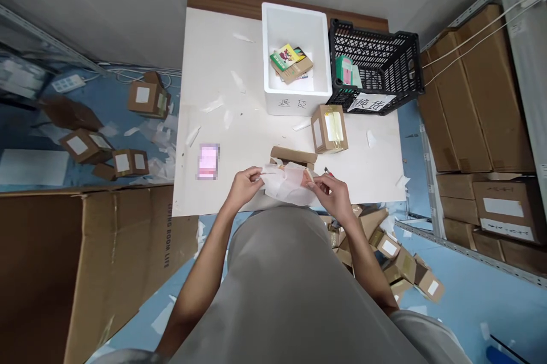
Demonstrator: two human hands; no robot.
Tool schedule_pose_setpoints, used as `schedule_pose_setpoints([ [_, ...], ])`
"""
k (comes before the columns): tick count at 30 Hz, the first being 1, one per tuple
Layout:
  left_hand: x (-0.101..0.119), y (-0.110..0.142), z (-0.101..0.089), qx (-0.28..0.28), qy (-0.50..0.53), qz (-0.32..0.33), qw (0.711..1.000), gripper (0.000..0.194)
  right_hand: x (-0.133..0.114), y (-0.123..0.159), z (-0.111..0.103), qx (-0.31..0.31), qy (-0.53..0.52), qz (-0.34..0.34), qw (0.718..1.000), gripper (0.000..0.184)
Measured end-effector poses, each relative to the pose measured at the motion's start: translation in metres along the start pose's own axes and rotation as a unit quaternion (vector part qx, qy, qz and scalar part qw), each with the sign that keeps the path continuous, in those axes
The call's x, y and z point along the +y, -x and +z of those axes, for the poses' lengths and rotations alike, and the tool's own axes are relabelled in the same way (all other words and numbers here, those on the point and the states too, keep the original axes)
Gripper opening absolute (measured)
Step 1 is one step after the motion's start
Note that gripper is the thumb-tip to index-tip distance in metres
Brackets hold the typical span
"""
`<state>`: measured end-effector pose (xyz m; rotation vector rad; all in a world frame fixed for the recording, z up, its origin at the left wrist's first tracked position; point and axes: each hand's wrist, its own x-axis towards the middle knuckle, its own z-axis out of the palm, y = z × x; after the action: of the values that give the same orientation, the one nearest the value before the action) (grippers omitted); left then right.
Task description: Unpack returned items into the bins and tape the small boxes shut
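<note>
Grey shirt cloth (286, 278) fills the space nearest the camera, and just beyond it, at the near edge of the white desk (233, 119), you have a pale wrap (284, 184) between your 2 hands. Your left grip (247, 184) is nearly closed, thumb and fingers pinching the left edge of the wrap. Your right grip (333, 196) is pinched too, at the right end, where an orange-pink patch (305, 178) shows; whether that is print or something inside, you cannot tell. A small dark and red piece (327, 171) pokes out by the right fingers, too little of it visible to name.

Just behind the wrap, partly hidden by it, sits an open carton (294, 154) with its flap up. Beyond it to the right stands a taped box (330, 129), in front of the white bin (297, 103) and the black crate (348, 99).

Judging by its creases, the wrap is probably light, soft and easily torn, perhaps a little slippery. It likely handles best held lightly at its 2 ends, fingertips flat, without hard tugging; anything inside calls for support from below, since its weight and fragility don't show.
</note>
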<state>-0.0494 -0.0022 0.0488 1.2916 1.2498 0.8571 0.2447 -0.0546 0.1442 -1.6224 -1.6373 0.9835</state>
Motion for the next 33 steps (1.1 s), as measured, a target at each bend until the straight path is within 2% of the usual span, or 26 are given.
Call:
schedule_pose_setpoints([
  [3, 0.007, 0.001, 0.004, 0.005, -0.065, 0.033, 0.997, 0.021, 0.003, 0.000, -0.007, 0.031, -0.007, 0.051, 0.998, 0.041],
  [7, 0.013, 0.000, 0.013, 0.022, -0.096, 0.083, 0.992, 0.018, 0.005, -0.002, -0.002, 0.080, -0.048, 0.137, 0.986, 0.045],
  [10, 0.011, -0.003, 0.017, 0.042, -0.084, 0.082, 0.992, 0.028, 0.003, -0.002, 0.008, 0.084, -0.062, 0.148, 0.983, 0.045],
  [12, 0.009, -0.003, 0.017, 0.057, -0.071, 0.077, 0.993, 0.033, 0.000, -0.002, 0.014, 0.062, -0.062, 0.148, 0.985, 0.044],
  [16, 0.005, 0.000, 0.007, 0.072, -0.096, 0.090, 0.989, 0.033, -0.003, -0.003, 0.020, 0.041, -0.062, 0.149, 0.986, 0.042],
  [19, -0.004, 0.001, -0.010, 0.130, -0.141, 0.098, 0.976, 0.028, -0.002, -0.001, 0.009, 0.080, -0.084, 0.153, 0.981, 0.039],
  [22, -0.013, -0.001, -0.030, 0.216, -0.169, 0.075, 0.959, 0.023, 0.002, 0.003, -0.017, 0.107, -0.115, 0.159, 0.975, 0.040],
  [24, -0.013, -0.005, -0.039, 0.246, -0.195, 0.046, 0.948, 0.020, 0.005, 0.008, -0.037, 0.119, -0.133, 0.162, 0.970, 0.042],
  [28, 0.011, -0.021, -0.038, 0.267, -0.229, -0.009, 0.936, 0.016, 0.014, 0.020, -0.065, 0.172, -0.188, 0.167, 0.952, 0.050],
  [31, 0.043, -0.046, -0.024, 0.292, -0.193, -0.025, 0.936, 0.019, 0.022, 0.027, -0.071, 0.222, -0.241, 0.170, 0.929, 0.056],
  [33, 0.065, -0.070, -0.011, 0.301, -0.149, -0.010, 0.942, 0.020, 0.025, 0.030, -0.072, 0.246, -0.271, 0.170, 0.915, 0.057],
])
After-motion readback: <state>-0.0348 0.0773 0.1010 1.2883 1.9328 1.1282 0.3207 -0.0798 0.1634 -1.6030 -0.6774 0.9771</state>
